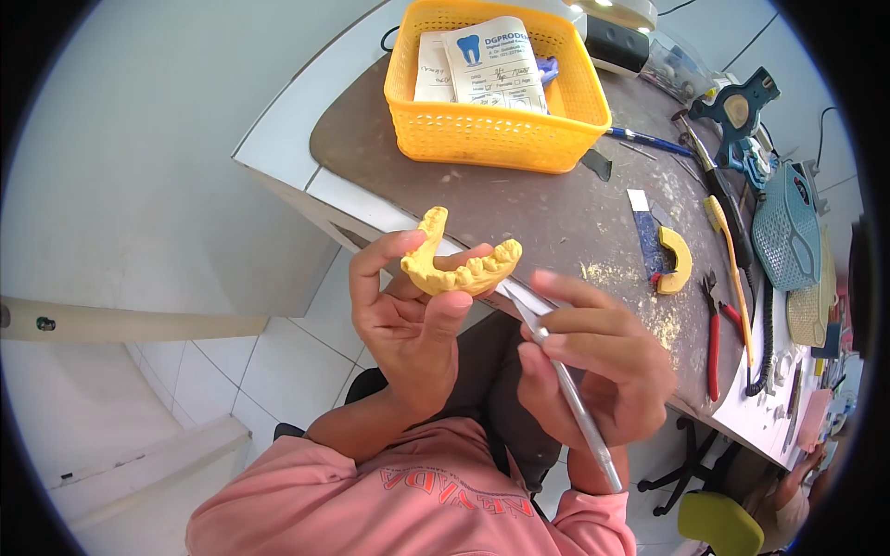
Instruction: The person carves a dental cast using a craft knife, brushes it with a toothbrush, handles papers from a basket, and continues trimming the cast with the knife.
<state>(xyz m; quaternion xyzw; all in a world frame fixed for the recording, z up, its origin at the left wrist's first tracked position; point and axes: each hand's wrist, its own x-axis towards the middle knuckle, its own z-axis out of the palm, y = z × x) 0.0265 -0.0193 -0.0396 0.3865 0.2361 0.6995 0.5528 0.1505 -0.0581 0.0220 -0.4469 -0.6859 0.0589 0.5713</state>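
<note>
Between the thumb and fingers of my left hand (405, 324) is a yellow dental cast (464, 275), a horseshoe-shaped arch with its row of teeth showing. My right hand (598, 357) grips a silver craft knife (579, 408) like a pen. The knife's pointed blade is directed up and left, close to the right end of the cast; whether it touches I cannot tell. Both hands are held above my lap, in front of the bench edge. On the bench to the right lies another curved yellow piece (676, 262), with yellow shavings (666, 324) scattered near it.
An orange basket (501, 148) with printed paper slips (496, 65) stands at the back. Red-handled pliers (714, 343), a yellow-headed brush (728, 250) and a blue articulator (739, 116) are to the right. A blue basket (786, 222) lies beyond. Another person (793, 500) sits at far right.
</note>
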